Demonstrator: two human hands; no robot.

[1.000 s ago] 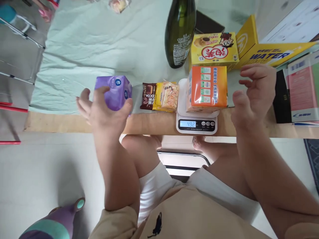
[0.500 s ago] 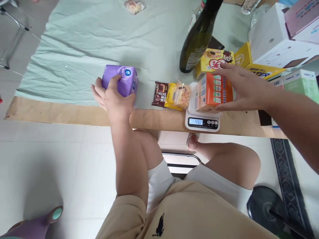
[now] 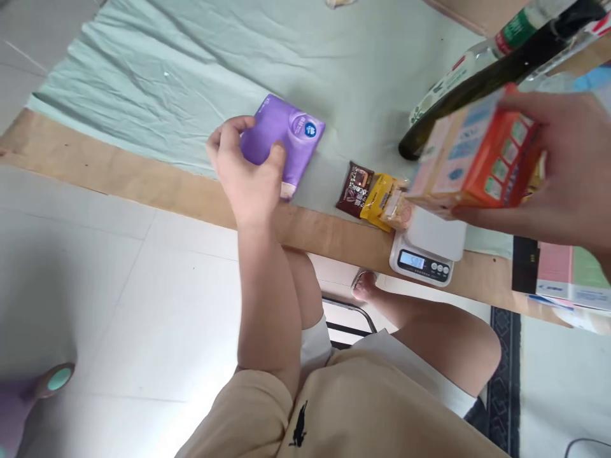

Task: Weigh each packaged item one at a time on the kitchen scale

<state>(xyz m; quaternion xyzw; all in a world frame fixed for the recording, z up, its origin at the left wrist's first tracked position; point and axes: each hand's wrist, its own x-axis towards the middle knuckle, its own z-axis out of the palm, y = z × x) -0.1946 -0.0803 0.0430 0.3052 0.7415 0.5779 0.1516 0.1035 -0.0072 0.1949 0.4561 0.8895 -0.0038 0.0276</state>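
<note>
Here, a head-cam view looking down at a table edge, with bare knees below.

Left hand: the left hand [image 3: 248, 175] is seen laid over the near end of a purple pack [image 3: 286, 141]; thumb and fingers are curled round its sides in a closed grip. The pack lies flat on the pale green cloth [image 3: 200, 70], near the table's [image 3: 143, 181] front edge.

Right hand: the right hand [image 3: 568, 165] is wrapped round an orange carton [image 3: 477, 159], thumb underneath, fingers on top, grip closed on it. The carton is held tilted in the air, above & slightly beyond the scale, not touching it.

Scale: a white kitchen scale [image 3: 429, 245] sits at the table's front edge, w/ platform bare; the display is lit, digits too blurred to read.

Snacks: a brown cocoa packet [image 3: 354, 189] & a yellow packet [image 3: 382, 202] lie side by side, just left of the scale, the yellow one touching or nearly touching it.

Bottle: a dark green bottle [image 3: 477, 89] stands behind the carton, close to it.

Risk (judged): the tilted carton could be knocked against the bottle, given how near they are, & the bottle tipped. The carton could also slip, since it is held at a slant by one hand only. The scale might be nudged off the edge, as it sits right at the front.
</note>
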